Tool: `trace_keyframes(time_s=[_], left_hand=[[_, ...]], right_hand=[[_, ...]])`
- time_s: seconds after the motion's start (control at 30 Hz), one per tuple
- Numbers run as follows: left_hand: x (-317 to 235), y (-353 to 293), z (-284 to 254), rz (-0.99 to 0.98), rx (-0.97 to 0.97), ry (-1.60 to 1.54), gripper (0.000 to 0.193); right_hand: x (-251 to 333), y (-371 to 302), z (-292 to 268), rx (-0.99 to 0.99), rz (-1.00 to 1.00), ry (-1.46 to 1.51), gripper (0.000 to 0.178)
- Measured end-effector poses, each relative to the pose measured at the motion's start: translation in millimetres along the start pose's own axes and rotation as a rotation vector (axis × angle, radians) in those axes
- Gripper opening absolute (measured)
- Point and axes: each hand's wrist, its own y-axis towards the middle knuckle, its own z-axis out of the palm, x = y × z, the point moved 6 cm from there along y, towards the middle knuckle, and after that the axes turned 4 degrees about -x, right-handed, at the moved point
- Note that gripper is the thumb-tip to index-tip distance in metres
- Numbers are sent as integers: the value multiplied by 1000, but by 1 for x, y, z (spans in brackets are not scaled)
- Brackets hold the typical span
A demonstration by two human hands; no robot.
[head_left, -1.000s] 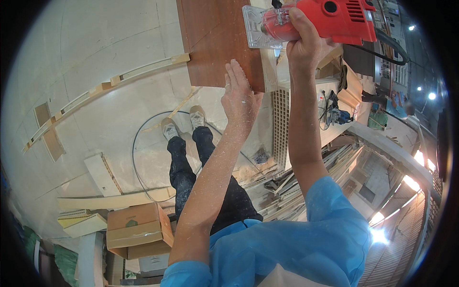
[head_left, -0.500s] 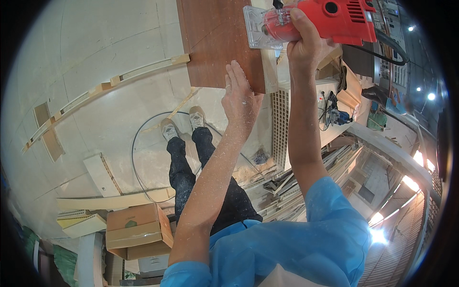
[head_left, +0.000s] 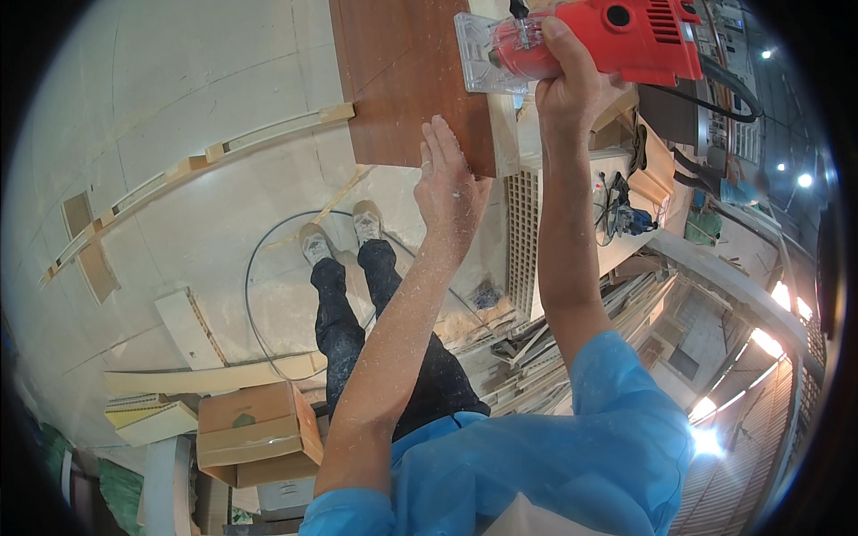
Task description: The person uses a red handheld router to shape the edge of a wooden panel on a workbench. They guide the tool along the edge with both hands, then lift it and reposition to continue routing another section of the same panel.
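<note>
My right hand (head_left: 572, 76) is wrapped round a red trim router (head_left: 617, 40), its thumb on the front of the red housing. The router lies sideways in view, and its clear plastic base (head_left: 476, 55) meets the right edge of a brown wooden board (head_left: 402, 80). What the bit touches is hidden. At the board's near end, my left hand (head_left: 447, 183) grips the corner, fingers straight and together on the brown face. Its thumb is mostly hidden by the board's end. Pale dust covers the left hand and forearm.
A dark cable (head_left: 250, 277) loops on the floor by my feet. Wood strips (head_left: 206, 161) lie to the left; an open cardboard box (head_left: 255, 429) stands lower left. A perforated block (head_left: 523, 232) is beneath the right arm, near stacked offcuts (head_left: 545, 357). Another person (head_left: 733, 189) is far right.
Both hands, the router and the board keep nearly the same places. At the far right, the other person's position and pose have changed.
</note>
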Motion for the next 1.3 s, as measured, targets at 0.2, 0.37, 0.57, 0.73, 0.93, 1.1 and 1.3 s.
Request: trace_keyframes(time_s=[0.2, 0.37, 0.57, 0.73, 0.93, 1.1, 1.3], left_hand=[[-1, 0, 0, -2, 6, 6, 106], [1, 0, 1, 1, -7, -13, 105], [0, 0, 1, -4, -10, -19, 106], [0, 0, 1, 3, -1, 2, 109], [-1, 0, 1, 4, -6, 19, 109], [-2, 1, 0, -10, 4, 18, 108], [-4, 1, -1, -7, 5, 23, 107]], right_hand=[[3, 0, -2, -12, -31, -44, 31], [-4, -1, -6, -57, 62, 10, 35], [-4, 2, -3, -50, 44, 29, 37], [-2, 1, -2, -46, 36, 31, 38], [-9, 1, -6, -36, 43, 19, 36], [-9, 2, -8, -6, 35, -21, 33], [-6, 2, -5, -11, 55, -29, 32]])
